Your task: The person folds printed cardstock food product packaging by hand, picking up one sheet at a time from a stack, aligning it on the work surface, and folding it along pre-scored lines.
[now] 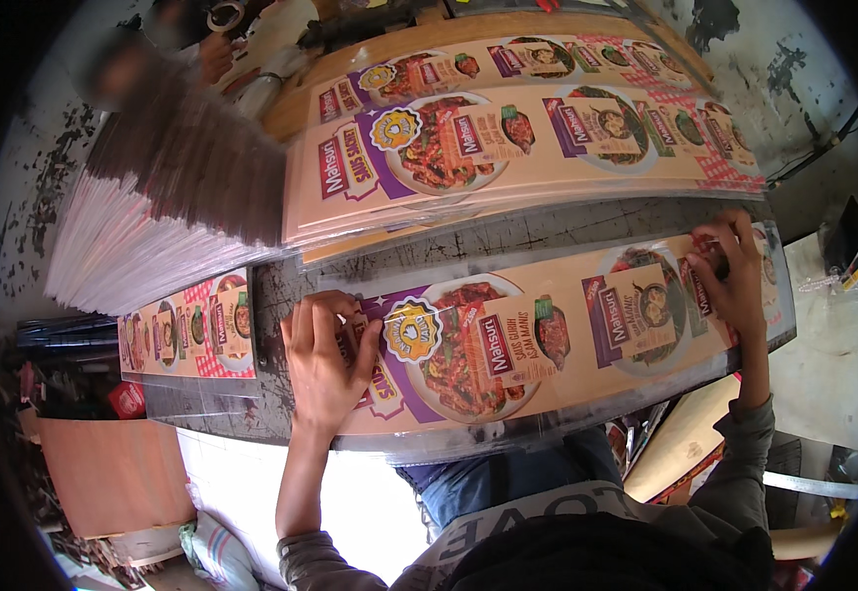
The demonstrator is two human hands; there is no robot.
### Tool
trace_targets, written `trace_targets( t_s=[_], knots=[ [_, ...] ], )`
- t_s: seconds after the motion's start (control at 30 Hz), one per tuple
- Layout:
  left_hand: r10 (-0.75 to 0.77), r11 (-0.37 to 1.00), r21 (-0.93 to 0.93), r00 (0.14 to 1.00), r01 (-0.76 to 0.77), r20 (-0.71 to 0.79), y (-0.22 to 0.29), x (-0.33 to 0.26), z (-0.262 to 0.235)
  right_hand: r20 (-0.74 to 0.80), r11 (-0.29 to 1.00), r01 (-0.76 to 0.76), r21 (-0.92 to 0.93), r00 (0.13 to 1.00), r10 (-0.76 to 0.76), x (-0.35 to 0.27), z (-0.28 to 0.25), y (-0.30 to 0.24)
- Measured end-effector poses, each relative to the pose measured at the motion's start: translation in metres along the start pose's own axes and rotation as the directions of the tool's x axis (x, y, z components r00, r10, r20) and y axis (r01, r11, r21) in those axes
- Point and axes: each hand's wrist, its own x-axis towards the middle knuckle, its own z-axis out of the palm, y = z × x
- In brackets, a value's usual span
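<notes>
A long printed food sheet (572, 369) under clear plastic film lies across the dark worktable in front of me. My left hand (325, 360) is over its left end, fingers bent at the edge and thumb lying on the print. At the far right part of the same sheet, my right hand (732, 264) has its fingers curled and thumb drawn in, closed on the sheet and film. The fingertips of both hands are partly hidden. Clear film sticks out past the print along the near edge.
Beyond the sheet lies a stack of similar printed sheets (508, 187). At the left a tall fanned pile of film-edged sheets (168, 217) leans toward it. Another printed sheet (192, 335) lies below that pile. The dark worktable (429, 241) is scratched. Another person's hand (216, 57) shows far left.
</notes>
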Motion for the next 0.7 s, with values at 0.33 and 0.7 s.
trace_targets(
  t_s=[0.33,0.7],
  knots=[
    [-0.020,0.988,0.149,0.997,0.030,-0.071,0.0036,-0.0002,-0.0011,-0.014,0.991,0.125,-0.046,0.992,-0.126,0.0009,-0.0010,-0.0006],
    [-0.008,1.000,-0.026,0.999,0.007,-0.040,-0.0019,-0.0036,0.0004,0.001,0.998,0.053,0.044,0.999,-0.053,0.0022,0.0010,0.0000]
  ],
)
